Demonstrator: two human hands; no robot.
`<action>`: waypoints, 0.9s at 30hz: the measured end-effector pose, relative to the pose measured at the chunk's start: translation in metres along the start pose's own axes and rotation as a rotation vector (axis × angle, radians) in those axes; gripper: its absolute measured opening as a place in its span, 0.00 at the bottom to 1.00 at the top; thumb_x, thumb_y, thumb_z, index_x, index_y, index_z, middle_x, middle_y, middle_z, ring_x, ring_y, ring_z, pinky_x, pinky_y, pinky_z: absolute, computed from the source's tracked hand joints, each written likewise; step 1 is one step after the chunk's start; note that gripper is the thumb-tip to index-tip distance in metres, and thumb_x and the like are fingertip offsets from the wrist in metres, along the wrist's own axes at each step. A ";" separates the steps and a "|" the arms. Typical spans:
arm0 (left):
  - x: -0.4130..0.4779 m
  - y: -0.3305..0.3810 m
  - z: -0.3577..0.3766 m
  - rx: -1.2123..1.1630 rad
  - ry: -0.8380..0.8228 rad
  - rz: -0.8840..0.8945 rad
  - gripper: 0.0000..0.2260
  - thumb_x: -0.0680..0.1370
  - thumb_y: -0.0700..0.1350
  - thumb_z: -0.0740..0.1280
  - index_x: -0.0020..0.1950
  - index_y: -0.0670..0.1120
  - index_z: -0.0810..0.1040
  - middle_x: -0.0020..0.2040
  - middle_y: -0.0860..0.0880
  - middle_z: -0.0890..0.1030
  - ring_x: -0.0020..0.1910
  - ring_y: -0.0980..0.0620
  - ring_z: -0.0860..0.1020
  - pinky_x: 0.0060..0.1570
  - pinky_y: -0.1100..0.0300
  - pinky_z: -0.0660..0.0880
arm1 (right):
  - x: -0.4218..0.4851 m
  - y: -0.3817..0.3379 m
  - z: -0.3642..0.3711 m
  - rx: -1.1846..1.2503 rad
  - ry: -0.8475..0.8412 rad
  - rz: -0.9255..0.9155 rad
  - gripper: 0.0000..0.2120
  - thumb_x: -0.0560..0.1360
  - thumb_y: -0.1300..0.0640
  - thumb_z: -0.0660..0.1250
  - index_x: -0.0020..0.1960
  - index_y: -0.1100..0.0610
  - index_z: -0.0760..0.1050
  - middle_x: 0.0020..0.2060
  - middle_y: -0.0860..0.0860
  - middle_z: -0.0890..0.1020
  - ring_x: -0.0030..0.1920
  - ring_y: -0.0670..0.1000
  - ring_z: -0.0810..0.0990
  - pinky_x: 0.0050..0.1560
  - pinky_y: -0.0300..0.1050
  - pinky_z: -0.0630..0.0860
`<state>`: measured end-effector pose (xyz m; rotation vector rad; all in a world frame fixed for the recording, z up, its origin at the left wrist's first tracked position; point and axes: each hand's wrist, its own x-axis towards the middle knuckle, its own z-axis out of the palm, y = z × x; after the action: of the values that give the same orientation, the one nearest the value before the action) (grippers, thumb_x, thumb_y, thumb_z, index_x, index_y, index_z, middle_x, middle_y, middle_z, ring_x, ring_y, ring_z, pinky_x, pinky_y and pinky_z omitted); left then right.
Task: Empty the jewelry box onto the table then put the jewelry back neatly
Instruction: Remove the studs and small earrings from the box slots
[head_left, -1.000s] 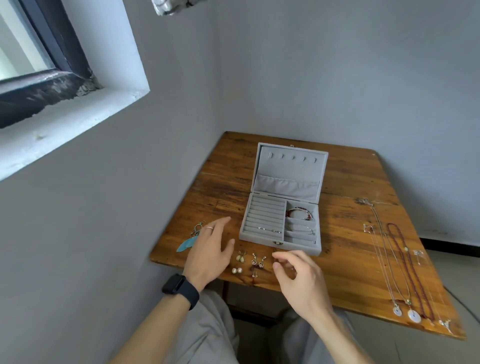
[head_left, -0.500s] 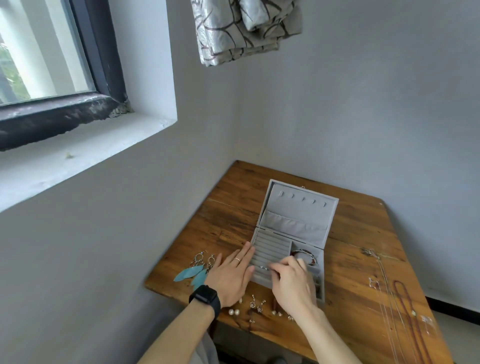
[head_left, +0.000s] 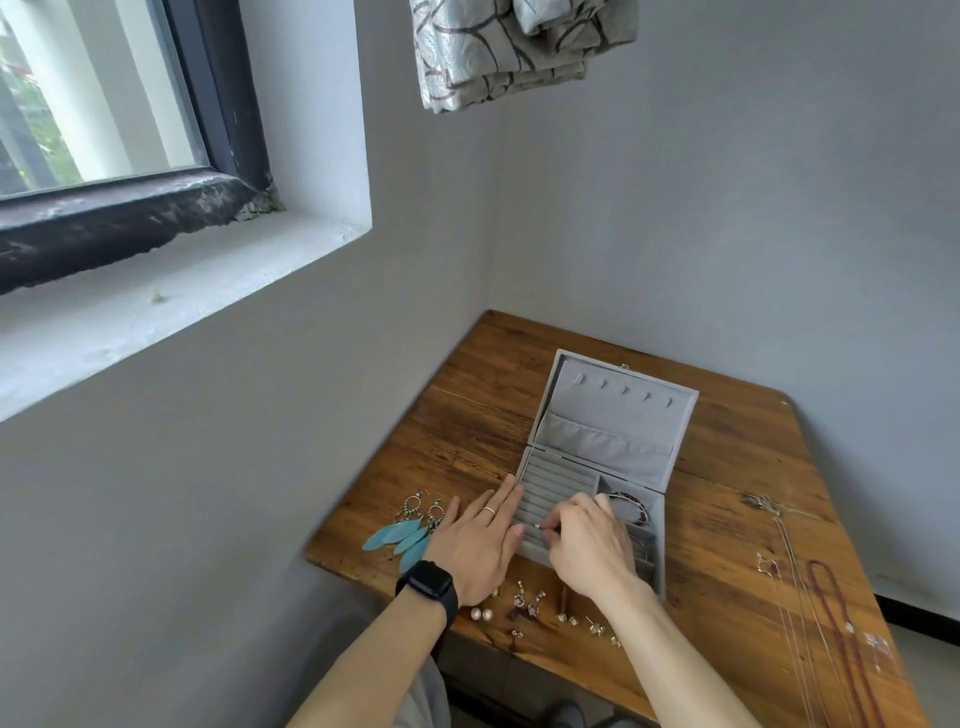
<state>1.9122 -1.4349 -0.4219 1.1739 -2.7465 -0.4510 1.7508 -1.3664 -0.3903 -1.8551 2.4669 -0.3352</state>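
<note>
Our right hand (head_left: 592, 545) has its grip pinched on a tiny silvery piece (head_left: 537, 526) over the ring rolls (head_left: 556, 486) of the open jewelry box (head_left: 613, 415) on the tabletop (head_left: 727, 467). Our left hand (head_left: 478, 545) lies flat, fingers straight, touching the box's nine o'clock side. Loose earrings (head_left: 524, 605) lie at six o'clock and necklaces (head_left: 826, 597) at three.

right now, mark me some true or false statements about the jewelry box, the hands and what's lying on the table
1. The lid of the jewelry box stands open. True.
2. The blue feather earrings lie inside the box. False: they lie on the table, left of the left hand.
3. The right hand pinches a small piece over the ring rolls. True.
4. The necklaces hang from the lid's hooks. False: the hooks are bare; the necklaces lie on the table, right of the box.
5. A bracelet sits in the box's right side. True.
</note>
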 end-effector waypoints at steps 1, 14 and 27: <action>0.000 0.000 -0.001 0.005 -0.007 -0.002 0.25 0.85 0.59 0.40 0.82 0.55 0.41 0.80 0.59 0.40 0.80 0.55 0.49 0.78 0.46 0.47 | 0.000 -0.001 0.001 -0.017 -0.002 -0.009 0.11 0.79 0.49 0.65 0.59 0.48 0.79 0.58 0.46 0.77 0.61 0.51 0.69 0.60 0.46 0.71; 0.013 0.003 -0.031 0.158 -0.014 0.101 0.20 0.84 0.56 0.51 0.77 0.64 0.61 0.81 0.50 0.57 0.77 0.48 0.60 0.75 0.49 0.59 | -0.117 0.043 -0.006 0.712 0.276 0.235 0.08 0.79 0.55 0.68 0.45 0.43 0.76 0.41 0.39 0.81 0.45 0.40 0.79 0.42 0.30 0.72; 0.033 0.041 -0.045 0.404 0.029 0.163 0.10 0.78 0.46 0.68 0.54 0.58 0.85 0.66 0.56 0.76 0.65 0.52 0.71 0.58 0.54 0.69 | -0.165 0.076 0.023 0.966 0.419 0.477 0.07 0.77 0.58 0.70 0.48 0.45 0.78 0.45 0.37 0.82 0.50 0.39 0.80 0.48 0.27 0.74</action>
<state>1.8713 -1.4414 -0.3662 0.9991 -2.9609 0.1465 1.7298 -1.1926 -0.4443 -0.8344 2.1613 -1.6250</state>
